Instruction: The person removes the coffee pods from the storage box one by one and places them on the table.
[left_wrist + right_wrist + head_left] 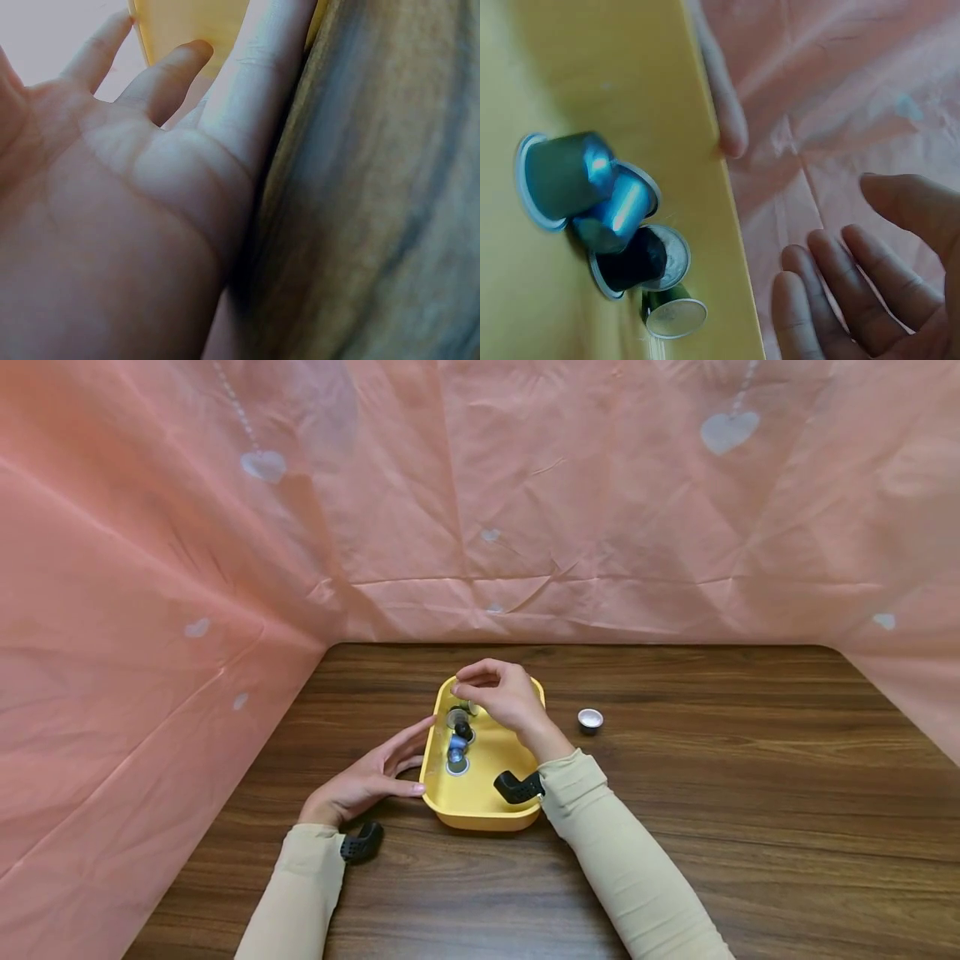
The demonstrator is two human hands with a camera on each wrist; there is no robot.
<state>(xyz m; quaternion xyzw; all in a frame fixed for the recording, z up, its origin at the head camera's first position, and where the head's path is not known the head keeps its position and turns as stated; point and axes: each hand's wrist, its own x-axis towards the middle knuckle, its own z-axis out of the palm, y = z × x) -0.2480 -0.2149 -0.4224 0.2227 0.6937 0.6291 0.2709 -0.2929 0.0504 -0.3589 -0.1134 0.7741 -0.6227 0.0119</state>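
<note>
A yellow tray (pixel 491 781) sits lengthwise on the table, with several coffee capsules gathered along its left wall. In the right wrist view these are a dark green capsule (pixel 566 180), a blue capsule (pixel 615 217), a black capsule (pixel 634 259) and a smaller green capsule (pixel 675 316). Against the tray's outer left side rests my left hand (pixel 367 779), thumb and fingers spread and extended. My right hand (pixel 506 695) hovers over the tray's far end, fingers loosely bent; the right wrist view shows nothing between thumb and fingers.
Right of the tray, a single dark capsule (pixel 590 721) stands on the wooden table (pixel 750 793) with its pale round face up. Pink cloth (pixel 600 510) with pale hearts hangs behind and along the sides of the table.
</note>
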